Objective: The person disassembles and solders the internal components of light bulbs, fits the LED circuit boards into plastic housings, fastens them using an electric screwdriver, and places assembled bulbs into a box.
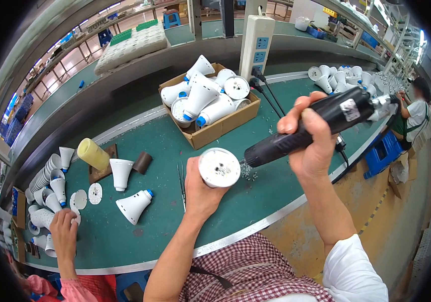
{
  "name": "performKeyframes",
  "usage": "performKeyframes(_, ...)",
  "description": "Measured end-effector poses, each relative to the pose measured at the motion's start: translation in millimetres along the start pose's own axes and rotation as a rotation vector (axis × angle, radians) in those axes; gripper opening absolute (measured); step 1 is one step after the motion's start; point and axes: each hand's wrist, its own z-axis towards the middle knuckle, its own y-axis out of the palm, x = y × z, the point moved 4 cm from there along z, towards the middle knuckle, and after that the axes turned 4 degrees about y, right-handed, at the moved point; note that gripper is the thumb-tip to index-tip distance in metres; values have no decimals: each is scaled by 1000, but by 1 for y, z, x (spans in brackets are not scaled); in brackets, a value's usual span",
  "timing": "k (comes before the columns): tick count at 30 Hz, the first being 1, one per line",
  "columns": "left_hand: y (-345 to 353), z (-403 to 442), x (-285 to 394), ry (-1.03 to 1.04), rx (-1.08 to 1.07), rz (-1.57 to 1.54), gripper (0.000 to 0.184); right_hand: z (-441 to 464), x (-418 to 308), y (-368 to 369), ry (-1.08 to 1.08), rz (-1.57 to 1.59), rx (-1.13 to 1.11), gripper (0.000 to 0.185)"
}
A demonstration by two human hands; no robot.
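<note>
My left hand [201, 200] is wrapped round a white LED bulb housing [219, 176], its round white plate with small dark marks facing up. In my right hand [312, 136] is a black electric screwdriver [281, 146], tilted so its nose points down to the left. The nose is close beside the housing's rim, and its tip is hard to make out. Small loose screws [248, 172] lie scattered on the green bench below the nose. Metal tweezers [181, 183] rest just left of my left hand.
A cardboard box [225, 132] of bulb housings stands behind my hands, near a power strip [255, 45]. At left, a co-worker's hand [64, 229] is among more housings [49, 173]. A yellow cylinder [93, 153] and a lone housing [135, 205] lie nearer. Another person [417, 110] sits far right.
</note>
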Motion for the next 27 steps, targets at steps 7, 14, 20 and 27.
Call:
performKeyframes(7, 7, 0, 6, -73, -93, -164, 82, 15, -39, 8, -134, -19, -71, 27)
performKeyframes(14, 13, -6, 7, -71, -196, -344, 77, 9, -20, 27, -17, 121, -160, 30)
performKeyframes(20, 11, -5, 6, -76, -249, -235, 69, 3, -9, 35, 32, 120, -183, 32)
performKeyframes(27, 12, -6, 9, -63, -290, -268, 65, 3, -7, 38, 22, 103, -202, 35)
